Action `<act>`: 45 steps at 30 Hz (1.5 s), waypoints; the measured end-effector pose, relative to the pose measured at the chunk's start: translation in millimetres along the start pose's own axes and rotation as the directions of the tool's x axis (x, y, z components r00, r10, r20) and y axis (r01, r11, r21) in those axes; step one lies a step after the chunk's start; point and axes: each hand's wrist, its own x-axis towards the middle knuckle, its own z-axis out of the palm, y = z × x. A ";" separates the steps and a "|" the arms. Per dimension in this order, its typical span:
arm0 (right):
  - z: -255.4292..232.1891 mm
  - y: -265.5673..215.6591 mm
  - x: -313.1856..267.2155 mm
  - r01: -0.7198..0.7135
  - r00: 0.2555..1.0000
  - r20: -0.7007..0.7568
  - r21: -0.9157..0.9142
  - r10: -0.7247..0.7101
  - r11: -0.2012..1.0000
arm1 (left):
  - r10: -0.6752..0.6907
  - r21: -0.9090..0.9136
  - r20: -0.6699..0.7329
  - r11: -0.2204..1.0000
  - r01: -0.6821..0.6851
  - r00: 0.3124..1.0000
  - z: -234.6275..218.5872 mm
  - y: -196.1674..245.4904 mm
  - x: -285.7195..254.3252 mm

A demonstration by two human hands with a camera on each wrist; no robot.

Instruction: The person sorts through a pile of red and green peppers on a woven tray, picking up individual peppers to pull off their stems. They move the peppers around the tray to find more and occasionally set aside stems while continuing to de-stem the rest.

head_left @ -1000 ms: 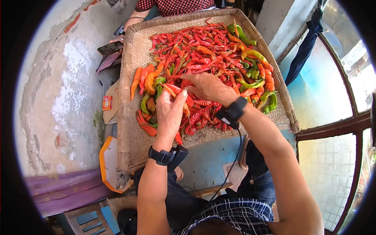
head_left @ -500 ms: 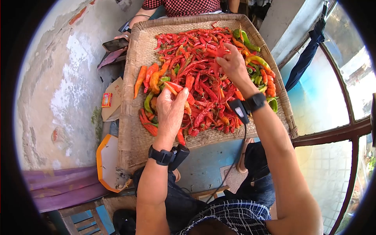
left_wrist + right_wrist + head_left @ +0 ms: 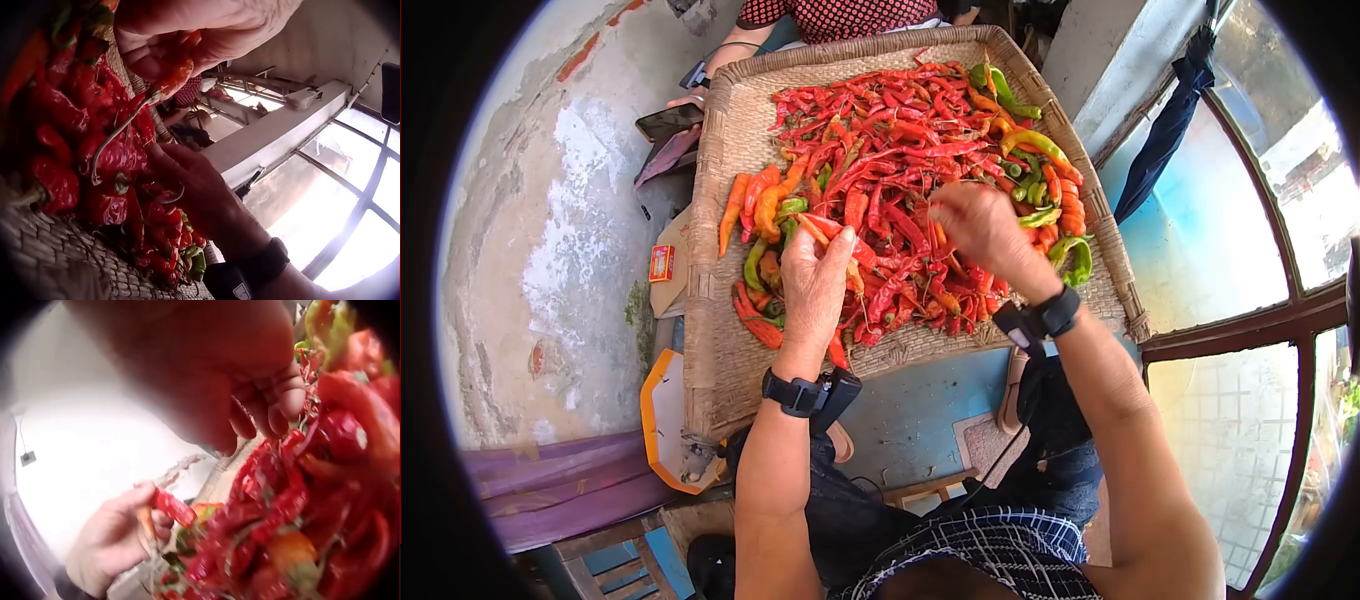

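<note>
Red chili peppers [image 3: 900, 150] lie heaped in a woven basket tray [image 3: 730, 120]. At the near left of the heap my left hand [image 3: 815, 285] pinches a couple of chili peppers between thumb and fingers. A smooth red one [image 3: 174, 507] points out past the fingertips. The other, orange-red with a long dry stem [image 3: 175, 81], hangs from the palm side. Just over the heap, right of its middle, is my right hand [image 3: 983, 232], slightly blurred. Its fingers [image 3: 278, 412] hang loosely bent above the red peppers, and nothing shows between them.
Green peppers [image 3: 1027, 180] lie along the heap's right side, orange ones [image 3: 735, 212] along its left. Across the tray sits another person in a dotted shirt [image 3: 840, 18], with a phone [image 3: 668, 122] by one hand. A window [image 3: 1230, 400] is on the right.
My right hand swept from beside the left hand to the far right of the heap, then came back nearer. The left hand keeps its grip on the peppers.
</note>
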 end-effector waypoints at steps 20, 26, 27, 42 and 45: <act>7.8 -8.3 -5.1 -0.306 0.952 0.262 0.789 0.158 0.533 | -0.010 -0.026 0.062 1.000 0.011 0.998 19.5 -1.7 -4.4; 14.1 -22.3 -6.6 -0.199 0.977 0.205 0.782 0.058 0.590 | 0.000 -0.045 0.108 0.999 0.005 0.994 24.6 -6.4 -3.0; 15.2 -23.8 -7.0 -0.186 0.980 0.192 0.803 0.050 0.566 | 0.003 -0.036 0.116 0.999 0.001 0.993 25.7 -6.6 -3.0; -13.6 -4.1 2.8 -0.436 0.891 0.369 0.531 0.264 0.727 | -0.084 -0.034 0.089 0.996 0.088 0.992 14.4 -7.4 0.7; -11.2 13.1 15.3 -0.322 0.947 0.233 0.726 0.223 0.607 | -0.099 -0.017 0.098 0.995 0.102 0.990 13.8 -2.2 -2.4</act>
